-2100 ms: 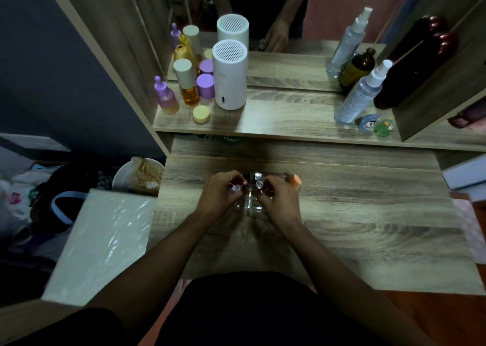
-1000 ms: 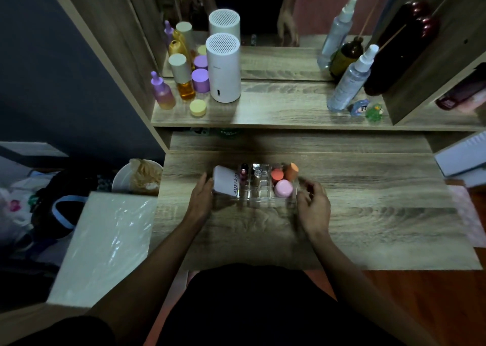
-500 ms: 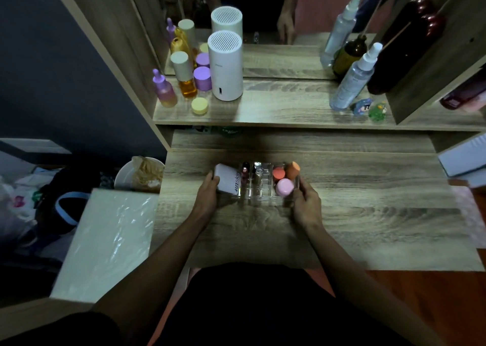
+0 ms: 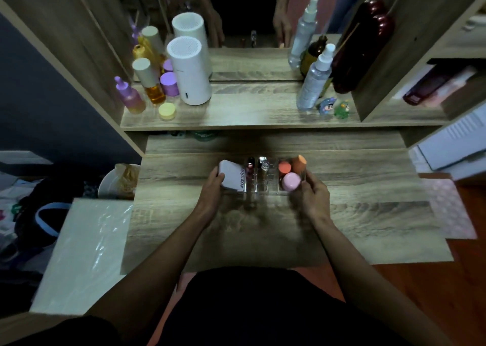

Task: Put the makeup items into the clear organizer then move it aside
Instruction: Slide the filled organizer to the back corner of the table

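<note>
The clear organizer (image 4: 263, 188) sits mid-desk on the wooden top. It holds a white tube (image 4: 232, 178) at its left end, a dark lipstick (image 4: 249, 165) and a silver-capped stick (image 4: 263, 162) in the middle. At its right end are an orange sponge (image 4: 299, 162), a coral sponge (image 4: 284, 167) and a pink sponge (image 4: 291, 181). My left hand (image 4: 211, 188) grips the organizer's left end beside the tube. My right hand (image 4: 314, 192) grips its right end, fingers against the clear wall.
A raised shelf behind carries a white cylinder (image 4: 189, 71), purple and amber bottles (image 4: 151, 85) at left, and spray bottles (image 4: 314, 80) with small figurines (image 4: 334, 107) at right. A mirror stands above. A white box (image 4: 79, 251) and a bowl (image 4: 118, 181) lie left of the desk.
My hands moved from the items in the middle out to the organizer's two ends and closed on it. The organizer stays in roughly the same spot.
</note>
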